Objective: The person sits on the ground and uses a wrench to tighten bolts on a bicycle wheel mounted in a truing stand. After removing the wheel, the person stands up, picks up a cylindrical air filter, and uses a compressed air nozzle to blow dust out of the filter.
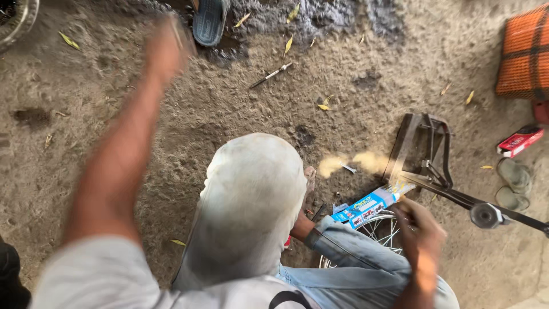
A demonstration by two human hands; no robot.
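Note:
My left hand (167, 44) is stretched far out over the dirt ground and is heavily blurred; I cannot tell whether it holds anything. At the lower right, my right hand (421, 230) grips one end of a long blue packet (370, 206) with a clear tip. The packet lies above a spoked wheel (382, 230). My knee in grey cloth (251, 197) fills the middle, and a leg in blue jeans (354, 260) sits under the right hand.
A metal stand with a long bar (426, 150) lies right of the wheel. A thin tool (271, 74) and dry leaves lie on the dirt. A sandal (209, 20) is at the top, an orange woven thing (526, 51) and a red box (519, 141) at the right.

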